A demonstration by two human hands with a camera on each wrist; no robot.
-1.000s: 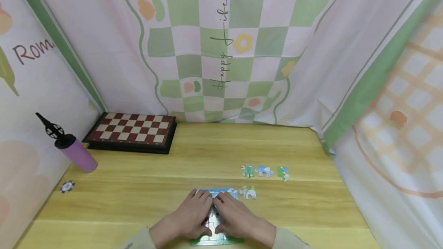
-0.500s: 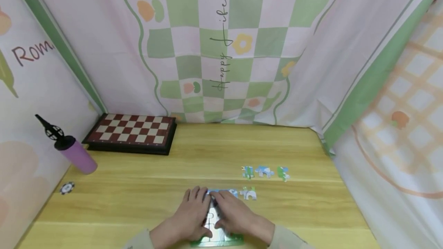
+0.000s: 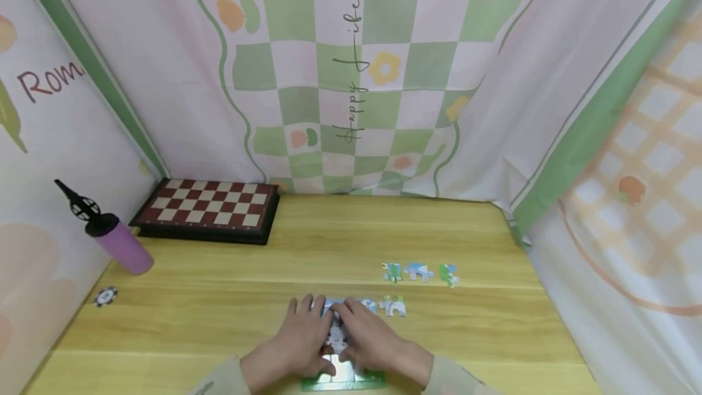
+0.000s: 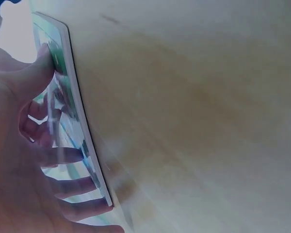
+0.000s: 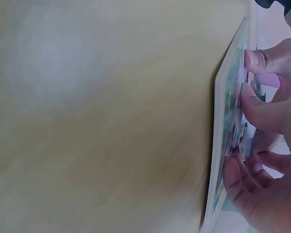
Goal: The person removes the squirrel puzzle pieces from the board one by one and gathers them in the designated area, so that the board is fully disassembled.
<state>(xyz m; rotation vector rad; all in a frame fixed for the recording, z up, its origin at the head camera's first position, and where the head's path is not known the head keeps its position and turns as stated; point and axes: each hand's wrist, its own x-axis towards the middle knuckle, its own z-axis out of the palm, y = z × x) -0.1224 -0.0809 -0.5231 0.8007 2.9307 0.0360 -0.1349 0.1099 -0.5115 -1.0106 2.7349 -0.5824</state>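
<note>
In the head view a jigsaw puzzle in a green-edged board (image 3: 344, 385) lies flat under both hands. The left hand (image 3: 299, 340) rests on its left half, fingers spread and fairly straight, the thumb down on the lower part. From the other side the right hand (image 3: 378, 342) reaches in with bent fingers. A pale puzzle piece (image 5: 249, 139) stands between its thumb and fingers in the right wrist view. Grey animal print (image 3: 337, 337) shows in the gap between the hands. The left wrist view shows left fingertips along the board's edge (image 4: 82, 111). Much of the puzzle is hidden.
A loose puzzle piece (image 3: 393, 306) lies right of the board. Beyond it are a green piece (image 3: 392, 272), a blue piece (image 3: 418, 271) and another (image 3: 448, 274). A chessboard box (image 3: 205, 209), purple hand pump (image 3: 122, 245) and poker chip (image 3: 105, 296) are at left.
The left fingers have spread and shifted slightly left on the board. Between the hands, the glare has given way to grey animal print. The loose pieces have stayed put.
</note>
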